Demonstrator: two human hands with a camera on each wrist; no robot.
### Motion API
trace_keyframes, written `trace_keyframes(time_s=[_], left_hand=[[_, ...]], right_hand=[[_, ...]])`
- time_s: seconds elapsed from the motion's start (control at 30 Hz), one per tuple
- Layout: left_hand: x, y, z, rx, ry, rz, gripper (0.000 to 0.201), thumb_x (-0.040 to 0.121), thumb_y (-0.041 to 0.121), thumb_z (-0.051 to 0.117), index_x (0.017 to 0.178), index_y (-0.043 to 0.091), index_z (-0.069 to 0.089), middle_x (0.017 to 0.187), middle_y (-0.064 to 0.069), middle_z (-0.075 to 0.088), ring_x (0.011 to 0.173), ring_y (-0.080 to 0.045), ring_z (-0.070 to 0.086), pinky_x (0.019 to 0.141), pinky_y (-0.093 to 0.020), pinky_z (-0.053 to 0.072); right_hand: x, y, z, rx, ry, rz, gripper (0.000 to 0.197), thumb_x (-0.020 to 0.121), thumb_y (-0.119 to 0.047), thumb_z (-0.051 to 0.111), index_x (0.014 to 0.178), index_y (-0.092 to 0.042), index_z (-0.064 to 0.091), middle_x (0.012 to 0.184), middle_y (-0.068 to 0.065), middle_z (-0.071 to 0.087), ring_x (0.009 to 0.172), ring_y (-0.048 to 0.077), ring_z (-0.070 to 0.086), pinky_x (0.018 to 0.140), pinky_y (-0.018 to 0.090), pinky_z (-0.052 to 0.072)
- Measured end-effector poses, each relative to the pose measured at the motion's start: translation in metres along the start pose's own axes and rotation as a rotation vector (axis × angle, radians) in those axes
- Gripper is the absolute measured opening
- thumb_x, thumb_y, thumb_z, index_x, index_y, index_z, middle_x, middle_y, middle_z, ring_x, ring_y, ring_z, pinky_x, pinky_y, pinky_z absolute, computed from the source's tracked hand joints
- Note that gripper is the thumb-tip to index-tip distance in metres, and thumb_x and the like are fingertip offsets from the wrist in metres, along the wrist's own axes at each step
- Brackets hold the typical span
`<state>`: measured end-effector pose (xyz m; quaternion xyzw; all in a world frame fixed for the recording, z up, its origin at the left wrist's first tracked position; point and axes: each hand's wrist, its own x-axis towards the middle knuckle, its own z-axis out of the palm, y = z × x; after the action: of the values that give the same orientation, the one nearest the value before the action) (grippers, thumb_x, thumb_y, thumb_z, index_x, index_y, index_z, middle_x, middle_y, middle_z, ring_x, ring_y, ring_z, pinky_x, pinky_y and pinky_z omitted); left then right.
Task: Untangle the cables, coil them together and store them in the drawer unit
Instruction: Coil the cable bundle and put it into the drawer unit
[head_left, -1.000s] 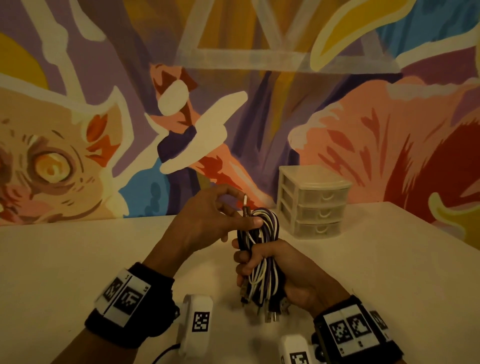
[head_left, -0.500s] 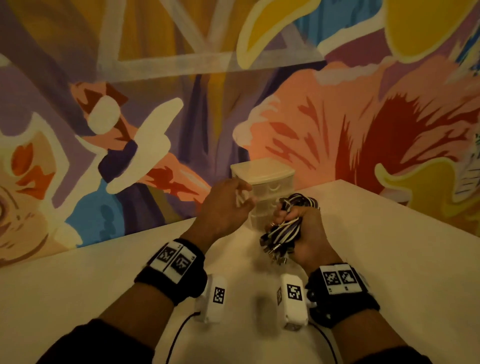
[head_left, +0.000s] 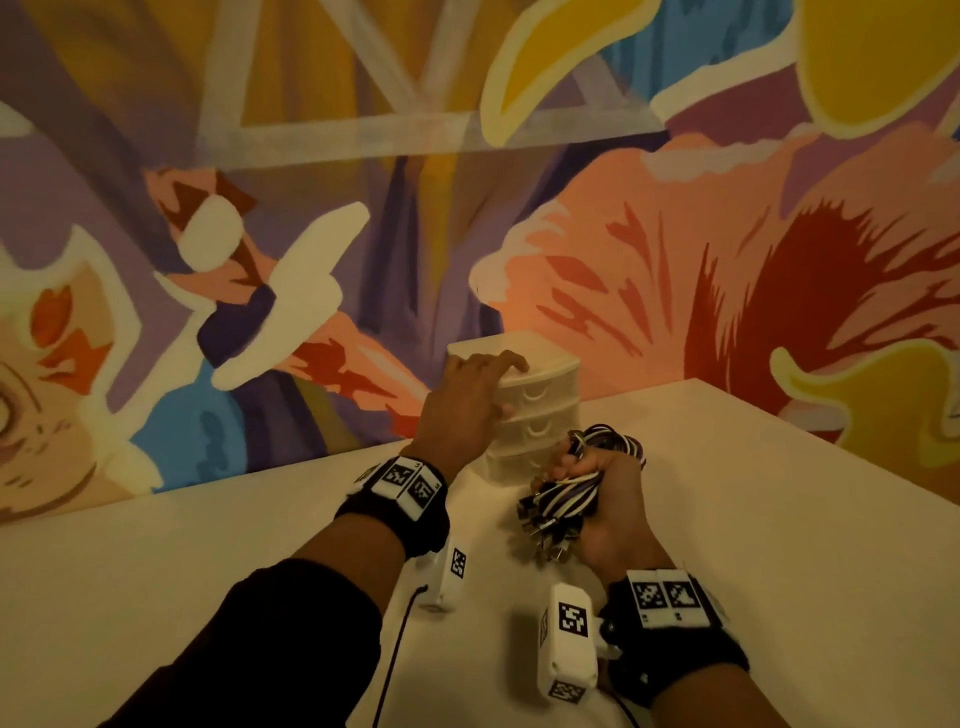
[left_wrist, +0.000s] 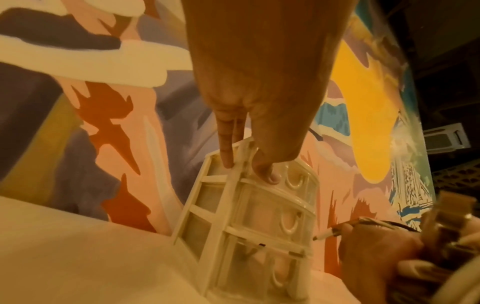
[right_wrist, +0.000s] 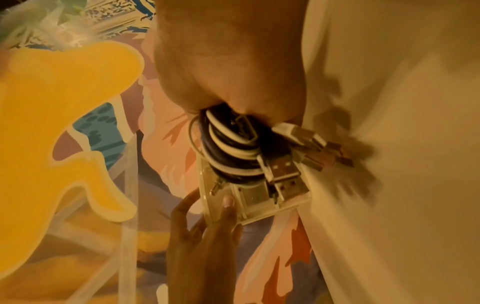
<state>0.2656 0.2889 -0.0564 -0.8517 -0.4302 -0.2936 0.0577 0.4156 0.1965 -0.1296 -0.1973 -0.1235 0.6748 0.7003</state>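
At the back of the bench (head_left: 779, 519), against the painted wall, the left hand (head_left: 467, 395) rests its straight fingers on top of the drawer unit (head_left: 540, 415), thumb on its front. Just beside it, the right hand (head_left: 608, 514) grips the coiled cables (head_left: 561, 499), plugs pointing down.

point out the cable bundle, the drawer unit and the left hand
cable bundle (head_left: 563, 501), head view, on the striped strands just left of the gripping fingers
drawer unit (head_left: 540, 418), head view, on the middle drawer front
left hand (head_left: 467, 400), head view, on the back of the hand
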Motion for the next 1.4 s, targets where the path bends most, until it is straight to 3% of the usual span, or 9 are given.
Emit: trace_keyframes(time_s=[0.23,0.37,0.6,0.73,0.83,0.97,1.1,1.27,1.4], left_hand=[[-0.052,-0.052,-0.043,0.048,0.051,-0.065,0.053,0.087,0.016,0.077,0.132,0.036,0.058,0.132,0.004,0.063,0.116,-0.027,0.052,0.092,-0.033,0.037],[-0.096,-0.094,-0.069,-0.021,0.094,-0.153,0.055,0.087,0.012,0.073,0.129,0.042,0.055,0.129,0.010,0.062,0.112,-0.017,0.053,0.089,-0.046,0.054],[-0.131,-0.116,-0.078,-0.061,0.264,-0.138,0.060,0.093,0.001,0.069,0.132,0.043,0.049,0.164,-0.005,0.032,0.130,-0.023,0.056,0.079,-0.035,0.057],[-0.135,-0.114,-0.076,-0.086,0.328,-0.202,0.058,0.095,0.006,0.066,0.128,0.049,0.048,0.165,0.003,0.032,0.114,-0.021,0.064,0.065,-0.040,0.060],[-0.137,-0.112,-0.076,-0.075,0.374,-0.191,0.039,0.094,0.005,0.064,0.118,0.036,0.063,0.162,0.002,0.034,0.105,-0.020,0.064,0.057,-0.028,0.049],[-0.138,-0.112,-0.074,-0.107,0.398,-0.244,0.023,0.101,0.026,0.059,0.121,0.029,0.069,0.160,0.009,0.038,0.125,-0.017,0.059,0.076,-0.026,0.047],[-0.134,-0.107,-0.073,-0.160,0.364,-0.352,0.053,0.096,0.029,0.067,0.144,0.036,0.048,0.154,0.009,0.049,0.130,-0.020,0.059,0.086,-0.051,0.062],[-0.129,-0.075,-0.110,0.068,0.099,-0.440,0.029,0.098,0.031,0.064,0.124,0.020,0.074,0.170,0.003,0.026,0.158,-0.030,0.020,0.104,-0.061,0.051],[-0.127,-0.058,-0.153,0.098,-0.265,-0.447,0.039,0.099,0.034,0.058,0.136,0.029,0.069,0.175,0.010,0.016,0.161,-0.028,0.010,0.122,-0.063,0.029]], right_hand=[[-0.006,0.021,0.014,-0.133,-0.068,0.104,0.024,0.064,-0.001,0.046,0.084,-0.012,0.054,0.070,-0.002,0.039,0.056,0.015,0.041,0.061,0.029,0.039],[-0.011,0.055,0.030,-0.205,-0.155,0.229,0.053,0.035,-0.002,0.068,0.087,-0.009,0.060,0.071,-0.001,0.042,0.059,0.017,0.043,0.062,0.033,0.040],[-0.020,0.114,0.062,-0.301,-0.185,0.367,0.025,0.061,0.000,0.045,0.083,-0.010,0.051,0.070,0.002,0.037,0.053,0.019,0.041,0.061,0.034,0.036],[-0.016,0.123,0.070,-0.342,-0.164,0.380,0.017,0.071,-0.001,0.036,0.073,-0.010,0.050,0.066,0.004,0.035,0.053,0.020,0.036,0.060,0.033,0.035],[-0.014,0.125,0.076,-0.405,-0.159,0.374,0.019,0.072,-0.001,0.034,0.067,-0.010,0.050,0.063,0.004,0.034,0.050,0.019,0.035,0.057,0.032,0.037],[-0.017,0.126,0.084,-0.530,-0.211,0.386,0.017,0.068,-0.002,0.035,0.060,-0.013,0.045,0.062,0.004,0.034,0.049,0.019,0.035,0.059,0.033,0.038],[-0.019,0.130,0.086,-0.567,-0.232,0.401,0.015,0.064,-0.002,0.038,0.064,-0.017,0.038,0.062,0.003,0.036,0.047,0.018,0.036,0.057,0.032,0.040],[-0.015,0.123,0.075,-0.388,-0.201,0.398,0.016,0.069,-0.002,0.038,0.073,-0.017,0.040,0.065,0.002,0.038,0.054,0.017,0.034,0.059,0.030,0.040],[-0.011,0.120,0.064,-0.248,-0.221,0.438,0.023,0.068,-0.004,0.041,0.089,-0.014,0.047,0.069,0.000,0.037,0.062,0.016,0.031,0.063,0.030,0.039]])
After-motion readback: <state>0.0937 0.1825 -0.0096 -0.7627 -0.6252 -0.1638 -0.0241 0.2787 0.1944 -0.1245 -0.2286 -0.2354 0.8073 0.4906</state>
